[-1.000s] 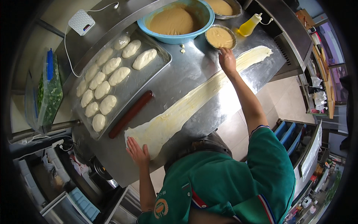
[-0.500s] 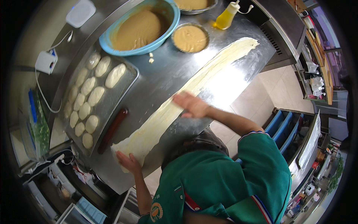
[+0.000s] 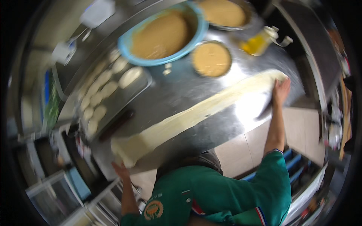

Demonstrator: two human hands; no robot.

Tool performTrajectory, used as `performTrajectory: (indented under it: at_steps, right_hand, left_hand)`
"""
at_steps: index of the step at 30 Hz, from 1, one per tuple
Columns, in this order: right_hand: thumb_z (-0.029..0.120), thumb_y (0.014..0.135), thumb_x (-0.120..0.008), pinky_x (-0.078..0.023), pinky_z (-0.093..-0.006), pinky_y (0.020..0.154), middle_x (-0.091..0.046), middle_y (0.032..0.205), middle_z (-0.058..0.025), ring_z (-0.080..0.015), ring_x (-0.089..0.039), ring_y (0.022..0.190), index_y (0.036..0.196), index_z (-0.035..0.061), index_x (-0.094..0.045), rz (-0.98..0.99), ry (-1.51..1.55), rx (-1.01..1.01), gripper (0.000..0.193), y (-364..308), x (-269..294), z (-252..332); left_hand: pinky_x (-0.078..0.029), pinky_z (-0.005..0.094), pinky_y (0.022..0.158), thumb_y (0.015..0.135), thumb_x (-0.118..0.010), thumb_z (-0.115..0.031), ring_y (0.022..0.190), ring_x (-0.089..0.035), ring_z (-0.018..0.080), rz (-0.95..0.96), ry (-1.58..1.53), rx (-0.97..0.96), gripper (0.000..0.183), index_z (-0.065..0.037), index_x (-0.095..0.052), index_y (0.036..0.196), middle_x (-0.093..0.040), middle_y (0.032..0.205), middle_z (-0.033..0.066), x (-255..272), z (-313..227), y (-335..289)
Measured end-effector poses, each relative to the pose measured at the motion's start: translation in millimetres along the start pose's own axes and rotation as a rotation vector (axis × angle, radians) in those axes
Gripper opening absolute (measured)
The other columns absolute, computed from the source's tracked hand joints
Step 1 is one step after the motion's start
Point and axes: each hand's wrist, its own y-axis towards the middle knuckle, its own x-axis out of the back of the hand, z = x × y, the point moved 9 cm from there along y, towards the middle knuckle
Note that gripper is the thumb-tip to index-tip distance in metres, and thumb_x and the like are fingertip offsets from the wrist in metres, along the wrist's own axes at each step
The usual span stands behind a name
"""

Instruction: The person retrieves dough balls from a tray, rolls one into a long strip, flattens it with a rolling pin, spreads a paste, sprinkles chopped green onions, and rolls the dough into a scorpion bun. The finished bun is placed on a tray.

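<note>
A long, thin strip of pale dough (image 3: 192, 116) stretches diagonally across the metal worktop, from the near left to the far right. At its far right end my right hand (image 3: 281, 92) rests with fingers stretched over the dough's edge. My left hand (image 3: 121, 171) is just below the strip's near left end, at the table's edge, with its fingers apart and nothing held. Above that left end lies a dark red rolling pin (image 3: 117, 125), smeared by motion. My green sleeves and both forearms reach up from below.
A metal tray (image 3: 141, 90) with several oval dough pieces stands at the left. Behind the strip are a blue basin (image 3: 126, 51) of tan paste, a small bowl of paste (image 3: 212, 59), a larger metal bowl (image 3: 226, 15) and a squeeze bottle of yellow oil (image 3: 258, 42).
My right hand has moved from the strip's middle to its far right end. My left hand has slid off the near left end toward the table edge. The view has shifted and blurred.
</note>
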Motion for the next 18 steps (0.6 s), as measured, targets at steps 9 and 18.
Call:
performTrajectory:
  at_steps: [9, 18]
  right_hand:
    - [0.04, 0.105, -0.051, -0.029, -0.0537, 0.118, -0.035, 0.157, -0.0262, -0.0434, -0.034, 0.145, 0.154, -0.0022, -0.032, -0.445, 0.297, 0.55, 0.068, -90, 76, 100]
    - [0.006, 0.096, -0.059, -0.039, -0.0464, 0.111, -0.054, 0.143, -0.0228, -0.041, -0.052, 0.131, 0.146, -0.001, -0.047, 0.198, 0.906, 0.96, 0.051, -249, 205, 416]
  left_hand:
    - [-0.023, 0.048, 0.121, 0.101, -0.054, -0.043, 0.148, -0.03, 0.0399, -0.054, -0.214, 0.108, 0.078, 0.005, -0.026, 0.155, -0.032, 0.159, 0.0269, -2, -2, -4]
    - [-0.03, 0.0496, 0.117, 0.092, -0.066, -0.026, 0.146, -0.03, 0.0448, -0.199, -0.601, -0.19, 0.077, 0.004, -0.029, 0.153, -0.021, 0.163, 0.0266, 44, -68, 24]
